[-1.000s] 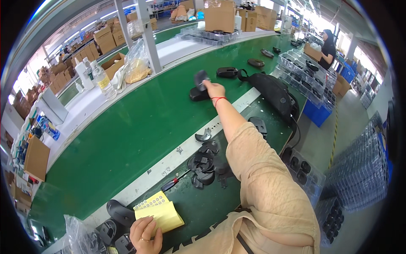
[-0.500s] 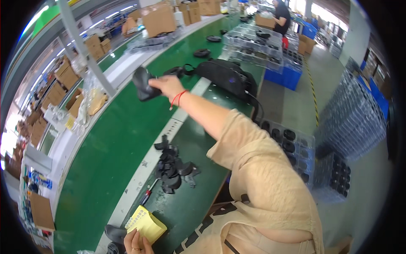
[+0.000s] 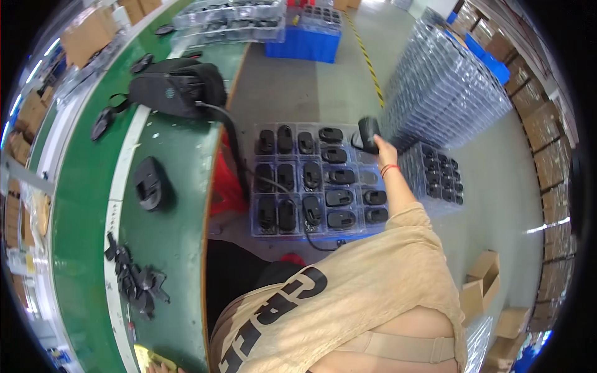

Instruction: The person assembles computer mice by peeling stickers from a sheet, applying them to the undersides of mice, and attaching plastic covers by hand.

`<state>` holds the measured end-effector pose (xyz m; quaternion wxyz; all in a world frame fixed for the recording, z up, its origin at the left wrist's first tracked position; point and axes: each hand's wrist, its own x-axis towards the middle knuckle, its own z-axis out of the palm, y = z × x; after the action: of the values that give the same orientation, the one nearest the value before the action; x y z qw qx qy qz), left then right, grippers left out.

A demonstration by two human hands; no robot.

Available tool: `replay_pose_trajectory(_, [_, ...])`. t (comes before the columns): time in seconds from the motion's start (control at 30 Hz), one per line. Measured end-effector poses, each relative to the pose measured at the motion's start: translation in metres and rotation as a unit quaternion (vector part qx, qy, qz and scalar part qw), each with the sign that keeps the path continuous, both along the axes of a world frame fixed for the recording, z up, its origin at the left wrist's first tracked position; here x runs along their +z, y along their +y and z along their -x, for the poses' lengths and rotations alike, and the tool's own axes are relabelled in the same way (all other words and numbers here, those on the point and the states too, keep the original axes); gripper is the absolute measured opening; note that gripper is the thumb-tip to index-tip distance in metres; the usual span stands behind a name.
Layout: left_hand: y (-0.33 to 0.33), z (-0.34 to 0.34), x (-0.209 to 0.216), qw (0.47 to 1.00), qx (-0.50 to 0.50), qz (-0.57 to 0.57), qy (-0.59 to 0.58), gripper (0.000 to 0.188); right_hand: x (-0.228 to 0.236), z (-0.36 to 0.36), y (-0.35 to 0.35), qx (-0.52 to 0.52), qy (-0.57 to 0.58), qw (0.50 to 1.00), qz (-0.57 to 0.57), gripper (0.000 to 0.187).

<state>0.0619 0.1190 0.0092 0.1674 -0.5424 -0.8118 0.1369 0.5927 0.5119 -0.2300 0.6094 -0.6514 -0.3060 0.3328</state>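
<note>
My right hand (image 3: 387,151) reaches out to the right, its fingers closed on a black plastic housing (image 3: 368,133) held up over the far right corner of a clear compartment tray (image 3: 367,177). Several rounded black housings (image 3: 311,176) lie in the tray's pockets. At the bottom edge, fingertips of my left hand (image 3: 165,368) show beside a yellow folded sheet (image 3: 148,357); most of that hand is cut off, so its grip is unclear. On the green table lies another black housing (image 3: 149,183), with a pile of small black parts (image 3: 135,280) nearer to me.
A black bag (image 3: 177,87) sits at the table's far end, a cable (image 3: 233,133) running from it to the tray. Right of the tray stand a tall stack of clear trays (image 3: 444,81) and a smaller filled stack (image 3: 441,177). The green belt (image 3: 81,248) runs along the left.
My right hand has swung from over the belt to the tray on the right, a black housing in it both times. The view has turned right. A housing now shows on the table.
</note>
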Motion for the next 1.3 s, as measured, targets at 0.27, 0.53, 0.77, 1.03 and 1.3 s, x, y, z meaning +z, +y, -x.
replay_pose_trajectory(0.27, [-0.008, -0.013, -0.029, 0.942, 0.079, -0.236, -0.225, 0.041, -0.091, -0.034, -0.059, -0.158, -0.075, 0.958, 0.227, 0.042])
replay_pose_trajectory(0.53, [0.012, -0.019, -0.021, 0.993, -0.085, -0.07, -0.052, 0.037, -0.122, -0.055, -0.051, -0.081, -0.305, 0.912, 0.263, 0.052])
replay_pose_trajectory(0.77, [-0.015, 0.018, -0.036, 0.964, -0.258, -0.056, -0.034, 0.035, -0.074, -0.028, -0.032, -0.032, -0.488, 0.802, 0.344, 0.034])
replay_pose_trajectory(1.03, [-0.011, 0.02, -0.037, 0.971, -0.229, -0.044, -0.055, 0.039, -0.116, -0.028, 0.011, 0.075, -0.457, 0.815, 0.349, 0.022])
replay_pose_trajectory(1.3, [-0.005, 0.01, -0.04, 0.972, -0.197, -0.106, -0.067, 0.039, -0.127, -0.027, -0.004, 0.113, -0.452, 0.791, 0.396, 0.034])
